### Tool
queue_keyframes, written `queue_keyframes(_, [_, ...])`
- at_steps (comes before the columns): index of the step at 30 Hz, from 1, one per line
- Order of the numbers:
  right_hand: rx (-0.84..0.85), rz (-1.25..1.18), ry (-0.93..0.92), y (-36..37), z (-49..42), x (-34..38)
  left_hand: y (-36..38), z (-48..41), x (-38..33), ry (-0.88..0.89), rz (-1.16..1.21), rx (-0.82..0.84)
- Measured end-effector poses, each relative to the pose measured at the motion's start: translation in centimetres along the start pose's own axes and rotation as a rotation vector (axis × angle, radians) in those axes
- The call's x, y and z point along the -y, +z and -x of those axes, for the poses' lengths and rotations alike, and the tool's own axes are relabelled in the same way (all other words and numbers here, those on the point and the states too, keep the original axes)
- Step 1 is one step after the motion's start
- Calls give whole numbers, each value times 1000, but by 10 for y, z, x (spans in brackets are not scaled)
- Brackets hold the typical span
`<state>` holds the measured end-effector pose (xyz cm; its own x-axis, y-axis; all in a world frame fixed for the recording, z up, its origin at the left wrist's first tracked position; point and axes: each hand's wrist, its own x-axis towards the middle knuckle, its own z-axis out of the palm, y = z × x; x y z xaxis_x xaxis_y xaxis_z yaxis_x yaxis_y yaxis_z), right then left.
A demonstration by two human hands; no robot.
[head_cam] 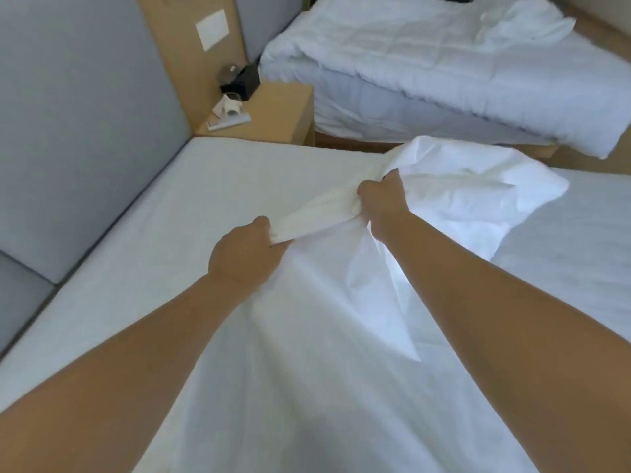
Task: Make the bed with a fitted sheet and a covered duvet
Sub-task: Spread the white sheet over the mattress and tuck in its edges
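Observation:
A white sheet point(341, 336) lies loosely bunched over the bare mattress point(191, 186) in front of me. My left hand point(244, 254) grips a gathered edge of the sheet above the mattress. My right hand point(384, 199) grips the same gathered edge a little farther away. Between the two hands the edge is pulled into a tight band. Beyond my right hand the sheet billows up in a loose heap point(478, 186). A folded white duvet point(444, 63) lies on the second bed at the back right.
A grey padded headboard point(85, 131) runs along the left side of the mattress. A wooden nightstand point(273, 110) with a black box, a glass and small items stands between the two beds. A strip of floor separates the beds.

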<state>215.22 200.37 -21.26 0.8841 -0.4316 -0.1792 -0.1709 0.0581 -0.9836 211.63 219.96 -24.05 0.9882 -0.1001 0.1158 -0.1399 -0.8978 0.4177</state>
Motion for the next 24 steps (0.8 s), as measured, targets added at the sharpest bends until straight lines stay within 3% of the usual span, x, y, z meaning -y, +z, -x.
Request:
queue_keyframes(4, [467, -2, -107, 163, -23, 47, -73, -88, 119, -256, -20, -310])
queue_keyframes(6, [657, 114, -139, 233, -22, 33, -91, -117, 178, -439, -35, -295])
queue_keyframes(10, [621, 698, -197, 313, -17, -83, -33, -106, 268, -471, -167, -53])
queue_keyframes(13, [677, 1120, -176, 324, -4, -194, 49, -56, 313, -559, -147, 259])
queue_keyframes(15, [672, 1322, -291, 323, 4, -256, 99, -28, 336, -570, -192, 352])
queue_keyframes(19, [561, 1429, -488, 333, -9, -309, 146, -24, 360, -453, -270, 180])
queue_keyframes(24, [638, 1425, -421, 337, -20, -300, 140, -39, 365, -445, -245, 263])
